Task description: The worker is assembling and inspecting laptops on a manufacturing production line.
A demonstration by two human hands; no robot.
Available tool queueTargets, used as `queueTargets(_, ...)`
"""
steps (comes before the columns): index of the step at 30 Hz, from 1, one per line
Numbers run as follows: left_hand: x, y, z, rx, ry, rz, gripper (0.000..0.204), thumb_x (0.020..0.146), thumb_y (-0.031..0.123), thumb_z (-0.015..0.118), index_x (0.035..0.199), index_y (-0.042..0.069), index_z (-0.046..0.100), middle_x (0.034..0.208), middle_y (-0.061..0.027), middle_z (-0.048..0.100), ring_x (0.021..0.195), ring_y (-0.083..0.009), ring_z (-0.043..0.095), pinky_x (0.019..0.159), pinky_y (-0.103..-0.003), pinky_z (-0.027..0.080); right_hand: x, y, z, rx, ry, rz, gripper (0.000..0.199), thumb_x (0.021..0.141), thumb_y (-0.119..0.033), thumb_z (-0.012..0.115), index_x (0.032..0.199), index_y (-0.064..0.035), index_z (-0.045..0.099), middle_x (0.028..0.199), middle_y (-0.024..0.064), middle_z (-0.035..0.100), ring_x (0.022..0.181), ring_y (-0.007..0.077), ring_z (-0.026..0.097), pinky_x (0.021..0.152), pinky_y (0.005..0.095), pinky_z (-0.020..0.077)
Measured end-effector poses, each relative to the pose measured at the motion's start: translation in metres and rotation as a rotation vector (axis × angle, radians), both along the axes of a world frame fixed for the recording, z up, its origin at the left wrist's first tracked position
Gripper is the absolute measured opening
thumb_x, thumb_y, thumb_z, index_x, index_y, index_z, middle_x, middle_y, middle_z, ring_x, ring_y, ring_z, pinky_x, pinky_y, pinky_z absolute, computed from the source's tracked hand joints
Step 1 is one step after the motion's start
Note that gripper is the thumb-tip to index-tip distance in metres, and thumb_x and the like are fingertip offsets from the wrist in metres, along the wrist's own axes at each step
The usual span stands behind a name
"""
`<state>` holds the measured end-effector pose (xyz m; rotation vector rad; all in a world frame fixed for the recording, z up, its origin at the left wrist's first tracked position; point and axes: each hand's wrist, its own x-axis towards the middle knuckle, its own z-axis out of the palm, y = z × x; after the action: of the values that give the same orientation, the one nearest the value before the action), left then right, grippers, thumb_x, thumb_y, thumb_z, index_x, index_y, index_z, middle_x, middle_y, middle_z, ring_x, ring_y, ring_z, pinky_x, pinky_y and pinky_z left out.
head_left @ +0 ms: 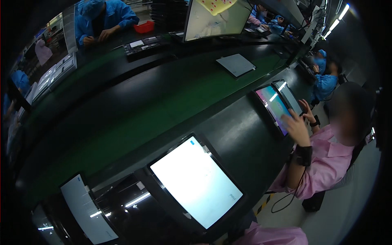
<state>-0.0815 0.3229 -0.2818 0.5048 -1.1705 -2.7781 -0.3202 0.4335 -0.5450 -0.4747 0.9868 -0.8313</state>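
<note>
Neither of my hands shows; only some pink cloth (271, 236), perhaps my own clothing, appears at the lower edge. A tablet with a brightly lit white screen (196, 181) lies on the dark bench nearest to me, at a slant. To its left, another tablet with a paler grey-white screen (90, 208) rests in a dark frame. Between them is a glossy black surface (134, 204) reflecting the ceiling lights. Whether anything touches these tablets beyond the lower edge cannot be seen.
On the right, a co-worker in pink reaches over a tablet with a colourful screen (273, 107). A flat grey panel (236, 64) lies on the green conveyor belt (134, 110). Across it are a monitor (216, 18), a red tray (144, 27) and a person in blue.
</note>
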Motion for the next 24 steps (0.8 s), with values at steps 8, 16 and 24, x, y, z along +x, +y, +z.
queueTargets(8, 0.005, 0.013, 0.043, -0.111, 0.02, -0.001, 0.076, 0.084, 0.06, 0.046, 0.124, -0.005, 0.045, 0.124, -0.0144, 0.05, 0.116, -0.0227, 0.047, 0.098, -0.034, 0.032, 0.041, 0.008, 0.078, -0.05, 0.078, 0.02, 0.041, 0.091, -0.03, 0.053, 0.11, 0.0056, 0.058, 0.102, 0.0197, 0.064, 0.091, 0.0285, 0.063, 0.082, 0.0354, 0.0499)
queueTargets(16, 0.028, 0.037, 0.054, -0.404, 0.137, 0.106, 0.075, 0.081, 0.059, 0.049, 0.118, -0.006, 0.051, 0.121, -0.0181, 0.051, 0.112, -0.0271, 0.05, 0.096, -0.037, 0.036, 0.065, 0.024, 0.089, -0.182, 0.187, 0.077, 0.041, 0.091, -0.031, 0.053, 0.109, 0.006, 0.059, 0.101, 0.0204, 0.064, 0.091, 0.0293, 0.064, 0.081, 0.0361, 0.0502)
queueTargets(24, 0.063, 0.052, 0.097, -1.193, 0.417, 0.262, 0.072, 0.082, 0.063, 0.048, 0.102, -0.005, 0.059, 0.104, -0.0271, 0.059, 0.097, -0.0388, 0.058, 0.085, -0.047, 0.045, 0.08, 0.036, 0.193, -0.799, 0.592, 0.827, 0.044, 0.093, -0.027, 0.049, 0.123, 0.0057, 0.047, 0.113, 0.0244, 0.057, 0.105, 0.0368, 0.055, 0.09, 0.0386, 0.0436)
